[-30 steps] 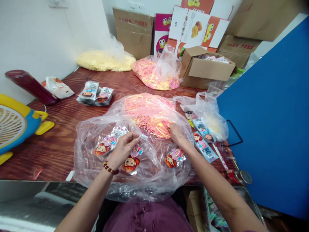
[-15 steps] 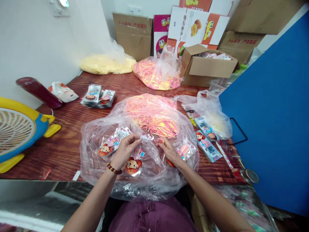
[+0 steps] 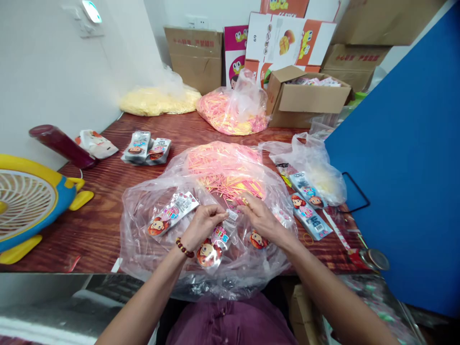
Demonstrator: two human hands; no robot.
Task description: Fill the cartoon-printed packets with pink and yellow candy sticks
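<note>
My left hand (image 3: 205, 224), with a beaded bracelet at the wrist, pinches the top edge of a silver packet (image 3: 212, 249) printed with a red-haired cartoon figure. Close by on the right, my right hand (image 3: 261, 219) is closed on a small bunch of pink and yellow sticks (image 3: 243, 201), partly hidden by its fingers. Behind both hands, a heap of these sticks (image 3: 230, 165) lies in a large clear plastic bag (image 3: 140, 196) spread open. A stack of similar packets (image 3: 172, 214) rests on the plastic at left. Another packet (image 3: 259, 239) lies under my right forearm.
More packet stacks lie at right (image 3: 311, 223) and back left (image 3: 146, 147). Behind stand a bag of yellow sticks (image 3: 158, 101), a bag of pink sticks (image 3: 230, 112) and an open carton (image 3: 312, 100). A fan (image 3: 32, 201) is left; a blue panel (image 3: 402, 167) borders the right.
My left hand has moved right and slightly down, with the packet shifting right too. My right hand has turned and moved slightly up, still holding sticks. The view has shifted a little.
</note>
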